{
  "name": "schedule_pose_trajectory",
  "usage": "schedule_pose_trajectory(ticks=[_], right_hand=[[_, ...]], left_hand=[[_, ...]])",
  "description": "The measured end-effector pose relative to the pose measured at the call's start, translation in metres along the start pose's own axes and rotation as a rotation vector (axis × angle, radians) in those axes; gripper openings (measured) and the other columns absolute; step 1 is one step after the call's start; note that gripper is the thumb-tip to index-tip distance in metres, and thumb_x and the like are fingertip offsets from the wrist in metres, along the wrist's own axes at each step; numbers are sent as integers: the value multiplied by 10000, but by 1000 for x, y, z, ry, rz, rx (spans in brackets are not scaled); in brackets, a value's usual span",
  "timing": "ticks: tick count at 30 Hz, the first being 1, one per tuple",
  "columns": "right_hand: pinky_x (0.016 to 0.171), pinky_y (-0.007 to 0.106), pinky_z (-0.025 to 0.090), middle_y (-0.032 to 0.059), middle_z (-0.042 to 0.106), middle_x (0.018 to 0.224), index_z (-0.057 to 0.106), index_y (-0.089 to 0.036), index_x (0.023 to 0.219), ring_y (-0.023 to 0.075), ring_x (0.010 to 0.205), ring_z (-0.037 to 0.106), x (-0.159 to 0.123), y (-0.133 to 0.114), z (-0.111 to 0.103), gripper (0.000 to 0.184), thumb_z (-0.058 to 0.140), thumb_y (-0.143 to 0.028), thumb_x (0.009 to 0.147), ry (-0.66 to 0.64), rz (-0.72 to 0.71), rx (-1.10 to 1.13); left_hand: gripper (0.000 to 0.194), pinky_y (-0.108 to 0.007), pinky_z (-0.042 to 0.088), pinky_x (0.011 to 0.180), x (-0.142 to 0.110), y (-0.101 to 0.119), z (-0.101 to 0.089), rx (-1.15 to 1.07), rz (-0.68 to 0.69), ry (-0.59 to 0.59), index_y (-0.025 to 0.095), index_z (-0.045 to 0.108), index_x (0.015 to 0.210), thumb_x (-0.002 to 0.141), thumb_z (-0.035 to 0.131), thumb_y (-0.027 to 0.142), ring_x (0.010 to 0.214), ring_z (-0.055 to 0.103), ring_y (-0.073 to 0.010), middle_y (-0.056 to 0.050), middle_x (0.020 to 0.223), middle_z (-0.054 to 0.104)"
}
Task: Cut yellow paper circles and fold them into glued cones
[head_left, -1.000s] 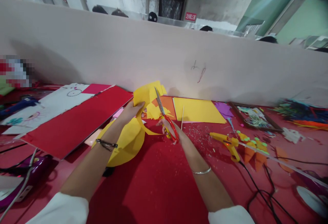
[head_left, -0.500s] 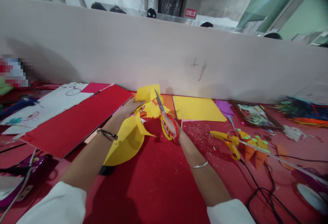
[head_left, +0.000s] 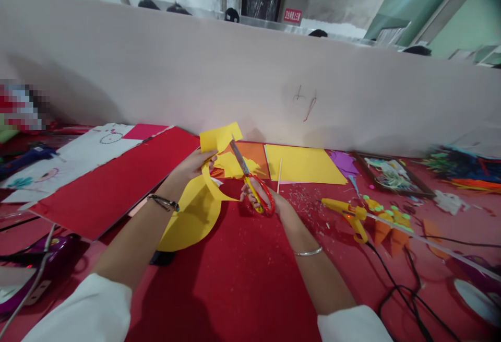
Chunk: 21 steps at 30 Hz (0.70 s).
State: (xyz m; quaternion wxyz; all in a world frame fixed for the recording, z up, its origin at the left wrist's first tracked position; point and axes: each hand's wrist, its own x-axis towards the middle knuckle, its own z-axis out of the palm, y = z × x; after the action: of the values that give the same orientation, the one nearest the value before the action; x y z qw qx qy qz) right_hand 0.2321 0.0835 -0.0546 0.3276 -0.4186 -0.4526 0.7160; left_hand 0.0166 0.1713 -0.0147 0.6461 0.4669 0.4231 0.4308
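A yellow sheet with a curved cut edge (head_left: 193, 211) hangs from my left hand (head_left: 199, 163), whose fingers are closed on it. Its upper part stands above the fingers, and a narrow strip curls down toward the right. My right hand (head_left: 254, 196) is wrapped round the red and yellow handles of a pair of scissors (head_left: 241, 162). The blades point up and to the left, with their tips at the right edge of the sheet's upper part. Behind the hands, yellow offcuts (head_left: 235, 166) lie on an orange sheet (head_left: 254, 154).
A large red board (head_left: 117, 183) lies left of my hands. To the right are a flat yellow sheet (head_left: 305, 163), a thin stick (head_left: 279, 175), a yellow hot glue gun (head_left: 348, 215), orange carrot shapes (head_left: 399, 235), black cables (head_left: 407, 295) and a dark-framed tray (head_left: 415, 190). A white partition (head_left: 235, 81) stands behind.
The sheet's upper part has shifted slightly left and tilted, showing wider. My left hand has moved a little left and up; the scissors have also moved slightly left, with their blades lower.
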Motion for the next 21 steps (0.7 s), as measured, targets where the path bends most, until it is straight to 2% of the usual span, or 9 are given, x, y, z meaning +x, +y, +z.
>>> schedule_pose_trajectory(ticks=[8, 13, 21], right_hand=[[367, 153, 254, -6, 553, 663, 512, -187, 782, 41, 425, 316, -4, 2, 3, 412, 510, -595, 728, 7, -37, -32], [366, 145, 253, -6, 547, 655, 515, -181, 752, 37, 422, 323, -5, -5, 2, 443, 476, -621, 738, 35, -24, -57], [370, 161, 278, -9, 555, 625, 520, -187, 749, 51, 424, 347, -4, -13, 1, 425, 485, -610, 738, 28, -36, -84]], left_hand=[[162, -126, 337, 347, -4, -2, -7, -31, -36, -20, 151, 472, 667, 707, 624, 187, 340, 376, -17, 73, 471, 432], [254, -142, 315, 338, -9, -5, -8, 45, -68, -73, 157, 455, 553, 742, 599, 249, 337, 387, -36, 54, 406, 414], [297, -154, 305, 344, -12, -4, -9, 140, -64, -114, 159, 466, 510, 757, 575, 282, 346, 394, -49, 32, 395, 428]])
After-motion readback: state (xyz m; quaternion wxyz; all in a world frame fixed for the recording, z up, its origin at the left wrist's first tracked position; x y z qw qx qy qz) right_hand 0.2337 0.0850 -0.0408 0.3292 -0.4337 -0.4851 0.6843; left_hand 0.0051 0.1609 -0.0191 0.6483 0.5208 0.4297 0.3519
